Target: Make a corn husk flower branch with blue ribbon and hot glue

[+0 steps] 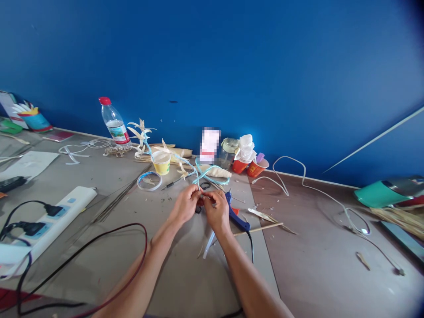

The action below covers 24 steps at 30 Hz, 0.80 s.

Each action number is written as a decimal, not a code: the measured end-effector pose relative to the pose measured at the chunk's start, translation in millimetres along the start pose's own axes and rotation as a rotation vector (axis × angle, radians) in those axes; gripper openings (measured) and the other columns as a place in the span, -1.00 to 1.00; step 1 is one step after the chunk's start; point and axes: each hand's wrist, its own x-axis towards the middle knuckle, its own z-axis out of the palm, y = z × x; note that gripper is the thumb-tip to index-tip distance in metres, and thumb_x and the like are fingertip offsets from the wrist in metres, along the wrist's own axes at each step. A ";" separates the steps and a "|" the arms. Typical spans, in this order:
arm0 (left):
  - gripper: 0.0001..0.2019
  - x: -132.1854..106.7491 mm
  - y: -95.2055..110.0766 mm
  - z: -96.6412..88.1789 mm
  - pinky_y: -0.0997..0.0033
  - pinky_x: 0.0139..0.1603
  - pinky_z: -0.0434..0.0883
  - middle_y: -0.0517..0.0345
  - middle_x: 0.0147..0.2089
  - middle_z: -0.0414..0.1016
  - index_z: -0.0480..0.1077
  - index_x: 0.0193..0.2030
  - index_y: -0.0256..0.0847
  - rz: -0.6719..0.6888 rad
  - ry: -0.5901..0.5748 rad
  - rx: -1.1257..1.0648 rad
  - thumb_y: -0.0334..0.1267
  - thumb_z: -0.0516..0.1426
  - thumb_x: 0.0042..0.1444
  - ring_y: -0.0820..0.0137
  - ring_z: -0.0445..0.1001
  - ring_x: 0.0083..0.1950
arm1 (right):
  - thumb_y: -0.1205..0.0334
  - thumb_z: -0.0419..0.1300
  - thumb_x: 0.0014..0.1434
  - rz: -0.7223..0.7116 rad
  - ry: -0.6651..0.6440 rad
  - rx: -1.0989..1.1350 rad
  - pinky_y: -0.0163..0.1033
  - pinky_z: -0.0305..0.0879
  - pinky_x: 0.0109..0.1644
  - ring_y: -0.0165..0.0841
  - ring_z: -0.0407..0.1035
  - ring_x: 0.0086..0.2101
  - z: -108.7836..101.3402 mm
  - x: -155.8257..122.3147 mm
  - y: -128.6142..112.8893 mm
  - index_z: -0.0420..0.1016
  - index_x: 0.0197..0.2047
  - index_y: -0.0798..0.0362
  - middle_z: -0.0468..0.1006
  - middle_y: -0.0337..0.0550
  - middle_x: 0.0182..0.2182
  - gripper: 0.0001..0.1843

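Note:
My left hand (186,205) and my right hand (216,211) meet at the middle of the table, fingers pinched together. A thin stem wrapped in light-blue tape (198,175) runs down into their fingertips; pale dried flowers (164,148) sit along its upper part. The lowest end of the stem is hidden by my fingers. Close to the right hand lies a blue glue gun (237,217), with a translucent glue stick (208,245) by the wrist. Beyond the left hand are a pen (171,183), a roll of tape (149,188) and a yellow paper cup (162,167).
A water bottle (115,128), a glass jar (228,154) and red paper cups (256,168) stand along the blue wall. On the left lies a power strip (66,212) with black cables; a white cable (303,176) curves across the right. Thin dark wires (117,198) lie nearby.

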 end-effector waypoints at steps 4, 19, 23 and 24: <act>-0.86 -0.9 5.3 1.6 0.52 -0.48 0.33 0.23 -0.44 0.34 0.32 -0.37 -0.22 0.019 0.018 0.042 -0.20 0.06 0.06 0.49 0.37 -0.51 | 0.34 0.09 0.00 -0.002 0.021 0.037 -0.24 0.24 -0.24 -0.34 0.30 -0.35 -1.8 2.4 -1.6 0.42 -0.50 0.06 0.39 -0.19 -0.46 -0.88; -0.83 -5.7 16.4 4.8 0.56 -0.48 0.21 0.28 -0.53 0.34 0.40 -0.30 -0.23 0.024 0.007 0.147 -0.25 0.01 0.10 0.51 0.27 -0.51 | 0.25 0.04 0.00 0.223 -0.026 0.347 -0.29 0.20 -0.35 -0.40 0.27 -0.47 -1.0 3.2 -6.9 0.30 -0.52 0.05 0.35 -0.29 -0.57 -0.88; -0.84 -5.7 15.8 4.3 0.56 -0.47 0.22 0.27 -0.52 0.33 0.39 -0.34 -0.23 0.049 0.021 0.155 -0.26 0.01 0.10 0.51 0.27 -0.50 | 0.24 0.08 -0.04 0.303 -0.089 0.484 -0.30 0.18 -0.36 -0.42 0.26 -0.50 0.4 4.9 -7.8 0.32 -0.53 0.06 0.37 -0.31 -0.60 -0.89; -0.84 -5.7 16.0 4.2 0.55 -0.46 0.23 0.27 -0.51 0.34 0.40 -0.34 -0.23 0.058 0.021 0.155 -0.26 0.01 0.10 0.51 0.27 -0.49 | 0.23 0.09 -0.04 0.315 -0.095 0.512 -0.30 0.18 -0.36 -0.43 0.25 -0.51 0.9 5.3 -7.3 0.32 -0.54 0.07 0.37 -0.31 -0.61 -0.89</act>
